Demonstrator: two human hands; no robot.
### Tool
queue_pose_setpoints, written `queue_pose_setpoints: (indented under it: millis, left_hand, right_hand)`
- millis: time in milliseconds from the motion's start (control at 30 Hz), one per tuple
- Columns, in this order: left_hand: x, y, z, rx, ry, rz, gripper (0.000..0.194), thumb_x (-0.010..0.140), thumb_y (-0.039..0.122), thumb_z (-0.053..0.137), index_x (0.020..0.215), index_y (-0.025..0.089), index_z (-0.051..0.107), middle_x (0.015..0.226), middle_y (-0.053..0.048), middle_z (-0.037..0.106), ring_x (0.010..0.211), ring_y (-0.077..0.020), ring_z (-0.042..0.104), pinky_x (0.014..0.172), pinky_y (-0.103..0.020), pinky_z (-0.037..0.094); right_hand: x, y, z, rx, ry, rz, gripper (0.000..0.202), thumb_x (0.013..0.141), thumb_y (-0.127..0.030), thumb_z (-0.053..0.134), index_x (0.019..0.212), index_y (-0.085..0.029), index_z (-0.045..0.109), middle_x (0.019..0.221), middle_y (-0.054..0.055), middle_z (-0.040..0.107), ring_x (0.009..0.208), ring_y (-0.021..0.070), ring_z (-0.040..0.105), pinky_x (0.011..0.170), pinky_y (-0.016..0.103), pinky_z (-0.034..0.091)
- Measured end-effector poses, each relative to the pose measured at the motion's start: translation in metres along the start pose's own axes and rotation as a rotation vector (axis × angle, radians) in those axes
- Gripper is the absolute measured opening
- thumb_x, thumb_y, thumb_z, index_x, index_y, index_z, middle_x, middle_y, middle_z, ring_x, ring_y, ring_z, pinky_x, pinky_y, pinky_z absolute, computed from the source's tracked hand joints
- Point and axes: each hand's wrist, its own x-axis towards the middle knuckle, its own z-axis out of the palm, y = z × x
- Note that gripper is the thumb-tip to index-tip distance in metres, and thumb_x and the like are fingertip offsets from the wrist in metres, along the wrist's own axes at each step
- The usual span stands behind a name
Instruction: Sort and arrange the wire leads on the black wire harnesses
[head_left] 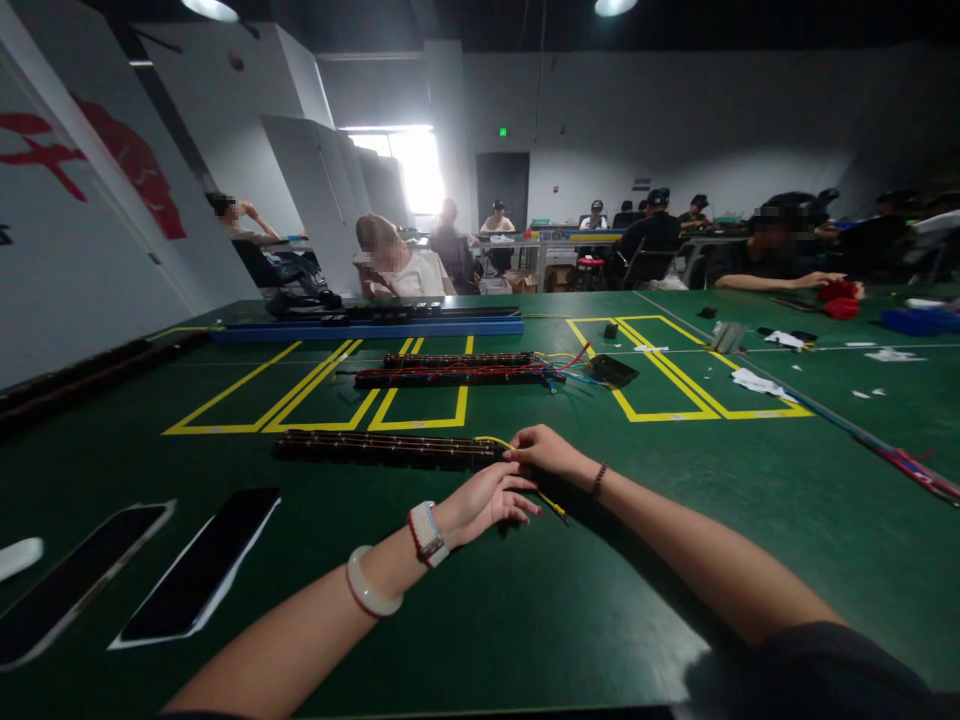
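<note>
The strip (pixel 386 449) lies on the table (pixel 315 520); the right hand (pixel 553 452) pinches the yellow wire (pixel 553 503) at its end, the left hand's (pixel 480 502) fingers apart. Steady that end and avoid tugging.

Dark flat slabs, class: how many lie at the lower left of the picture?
2: one slab at the far left, partly out of frame; the other slab to its right.
</note>
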Motion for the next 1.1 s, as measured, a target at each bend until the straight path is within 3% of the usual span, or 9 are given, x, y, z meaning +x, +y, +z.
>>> queue_pose_setpoints:
  millis: [133, 333, 467, 667, 867, 967, 1100]
  left_hand:
    - [0.003, -0.005, -0.003, -0.026, 0.013, 0.036, 0.022, 0.093, 0.028, 0.034, 0.1, 0.011, 0.046, 0.097, -0.013, 0.059, 0.068, -0.0147, 0.065, 0.056, -0.024, 0.046]
    - [0.001, -0.014, -0.007, 0.022, 0.033, 0.092, 0.017, 0.091, 0.031, 0.043, 0.099, 0.016, 0.04, 0.091, -0.007, 0.057, 0.069, -0.0166, 0.066, 0.063, -0.029, 0.05]
    - [0.004, -0.014, -0.01, -0.004, 0.046, 0.105, 0.019, 0.091, 0.03, 0.044, 0.104, 0.016, 0.041, 0.093, -0.008, 0.058, 0.073, -0.0182, 0.067, 0.067, -0.031, 0.051]
    - [0.009, -0.013, -0.013, -0.156, 0.003, 0.052, 0.028, 0.093, 0.035, 0.042, 0.11, 0.014, 0.046, 0.101, -0.011, 0.06, 0.076, -0.018, 0.068, 0.061, -0.026, 0.051]
    - [0.016, -0.015, -0.017, -0.265, 0.036, 0.052, 0.03, 0.095, 0.037, 0.037, 0.093, 0.013, 0.054, 0.079, -0.007, 0.064, 0.062, -0.0136, 0.065, 0.051, -0.022, 0.048]
    - [0.016, -0.016, -0.018, -0.24, 0.084, 0.057, 0.028, 0.095, 0.034, 0.036, 0.088, 0.014, 0.054, 0.075, -0.006, 0.064, 0.061, -0.0123, 0.063, 0.048, -0.02, 0.044]
    - [0.015, -0.016, -0.018, -0.232, 0.062, 0.072, 0.028, 0.095, 0.034, 0.036, 0.084, 0.015, 0.053, 0.07, -0.004, 0.061, 0.058, -0.0111, 0.06, 0.046, -0.019, 0.037]
  right_hand:
    - [-0.003, -0.012, 0.011, -0.06, 0.053, -0.047, 0.023, 0.078, -0.035, 0.06, 0.08, -0.012, 0.067, 0.068, 0.001, 0.065, 0.058, 0.0105, 0.053, 0.054, 0.02, 0.039]
    - [-0.011, -0.018, -0.005, -0.139, -0.084, -0.086, 0.022, 0.078, -0.031, 0.061, 0.093, -0.015, 0.068, 0.077, 0.001, 0.067, 0.066, 0.0119, 0.058, 0.057, 0.02, 0.041]
    - [-0.015, -0.022, -0.008, -0.276, 0.003, -0.091, 0.016, 0.079, -0.028, 0.062, 0.086, -0.016, 0.069, 0.075, 0.001, 0.066, 0.064, 0.0117, 0.057, 0.057, 0.02, 0.039]
    - [-0.022, -0.034, 0.0, -0.66, 0.153, -0.331, 0.008, 0.08, -0.015, 0.061, 0.08, -0.018, 0.069, 0.073, 0.002, 0.061, 0.07, 0.0132, 0.053, 0.064, 0.024, 0.034]
    - [-0.033, -0.04, 0.015, -1.055, 0.109, -0.521, 0.013, 0.09, -0.02, 0.052, 0.089, -0.016, 0.065, 0.077, 0.006, 0.059, 0.073, 0.0173, 0.05, 0.068, 0.03, 0.032]
    - [-0.036, -0.045, 0.014, -1.083, 0.069, -0.553, 0.015, 0.091, -0.022, 0.051, 0.095, -0.015, 0.063, 0.081, 0.007, 0.06, 0.075, 0.0178, 0.051, 0.068, 0.03, 0.032]
    - [-0.041, -0.059, -0.001, -0.987, 0.063, -0.465, 0.019, 0.089, -0.035, 0.057, 0.088, -0.018, 0.065, 0.08, 0.005, 0.062, 0.073, 0.0163, 0.053, 0.066, 0.028, 0.031]
